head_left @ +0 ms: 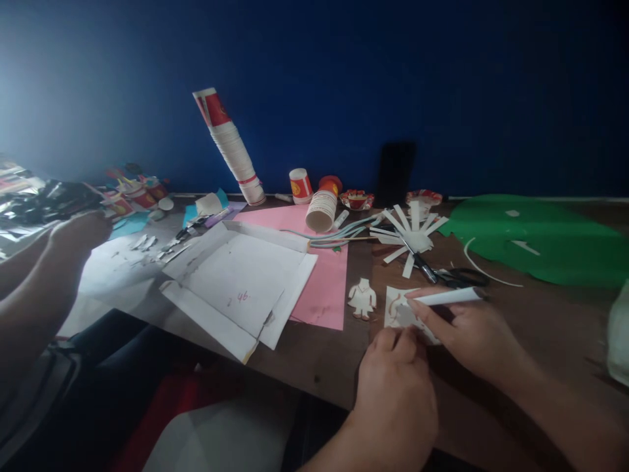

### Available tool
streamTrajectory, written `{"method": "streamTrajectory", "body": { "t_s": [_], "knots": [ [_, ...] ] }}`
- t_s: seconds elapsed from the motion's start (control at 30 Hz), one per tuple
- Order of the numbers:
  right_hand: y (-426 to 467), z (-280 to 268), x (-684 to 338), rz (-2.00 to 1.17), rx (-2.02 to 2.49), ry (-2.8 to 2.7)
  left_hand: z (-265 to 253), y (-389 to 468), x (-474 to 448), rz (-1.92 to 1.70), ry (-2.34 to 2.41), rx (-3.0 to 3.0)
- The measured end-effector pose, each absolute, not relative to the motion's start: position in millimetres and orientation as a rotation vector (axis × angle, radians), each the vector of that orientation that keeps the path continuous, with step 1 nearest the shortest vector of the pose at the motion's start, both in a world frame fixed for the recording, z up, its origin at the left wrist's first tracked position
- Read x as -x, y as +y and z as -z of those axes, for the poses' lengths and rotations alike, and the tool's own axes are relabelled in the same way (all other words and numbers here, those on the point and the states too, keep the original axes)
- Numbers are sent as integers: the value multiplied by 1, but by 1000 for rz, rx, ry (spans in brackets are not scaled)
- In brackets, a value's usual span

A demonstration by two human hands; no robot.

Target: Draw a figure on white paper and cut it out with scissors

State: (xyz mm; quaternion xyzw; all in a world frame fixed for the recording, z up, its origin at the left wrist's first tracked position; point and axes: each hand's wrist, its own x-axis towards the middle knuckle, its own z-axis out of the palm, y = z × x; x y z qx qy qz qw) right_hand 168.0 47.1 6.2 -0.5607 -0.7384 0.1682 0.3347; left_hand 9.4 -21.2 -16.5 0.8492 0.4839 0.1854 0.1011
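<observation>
Brown surface [550, 328] by blue wall [314, 78]; R hand [466, 334], grip closed on wht. cyl. pen [447, 297]; L hand [398, 387] curled at flat paper [400, 305], hold unclear.

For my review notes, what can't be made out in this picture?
- White paper piece: lower part hidden by the left hand, head view.
- White marker: its end by the right hand is too blurred to tell, head view.
- Pale object: cut off by the head view's right edge.
- Contents of the far-left red cups: blurred, head view.
</observation>
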Motion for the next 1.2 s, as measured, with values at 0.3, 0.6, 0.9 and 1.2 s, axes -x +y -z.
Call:
{"method": "streamTrajectory", "body": {
  "t_s": [0.3,0.6,0.9,1.2],
  "knots": [
    [47,-2,-167,-419,1497,-1951,21,-21,-11,-552,1437,-2554],
    [48,-3,-166,-409,1468,-1965,21,-22,-10,-565,1434,-2560],
    [49,-2,-166,-416,1447,-1985,21,-22,-10,-537,1413,-2554],
    [50,0,-166,-437,1463,-1973,21,-23,-11,-631,1432,-2515]
  ]
}}
